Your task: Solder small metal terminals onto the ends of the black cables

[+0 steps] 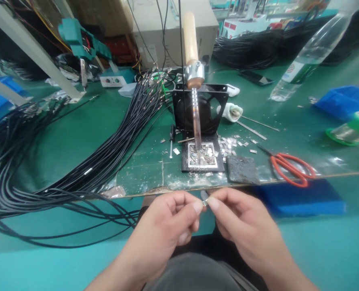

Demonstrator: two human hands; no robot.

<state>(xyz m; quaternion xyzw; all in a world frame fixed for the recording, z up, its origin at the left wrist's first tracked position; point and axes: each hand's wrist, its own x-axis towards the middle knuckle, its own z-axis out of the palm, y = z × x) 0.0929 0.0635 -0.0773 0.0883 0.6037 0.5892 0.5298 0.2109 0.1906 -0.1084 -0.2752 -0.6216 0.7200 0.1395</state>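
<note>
Just in front of the bench edge, my left hand (173, 220) and my right hand (242, 228) meet fingertip to fingertip. Between both thumbs and forefingers is a small metal piece (204, 202), pinched from either side; its exact kind is too small to make out. Beyond the hands, a soldering iron (196, 117) with a wooden handle points tip-down over a square tray (217, 163) of small metal pieces. A black fan (221, 107) stands behind the iron.
A bundle of black cables (103, 157) sweeps across the left. Red-handled scissors (291, 165), a dark square block (242, 169) and a solder spool (349, 131) lie to the right. A small screwdriver (171, 139) is left of the tray. A plastic bottle (309, 52) stands at back right.
</note>
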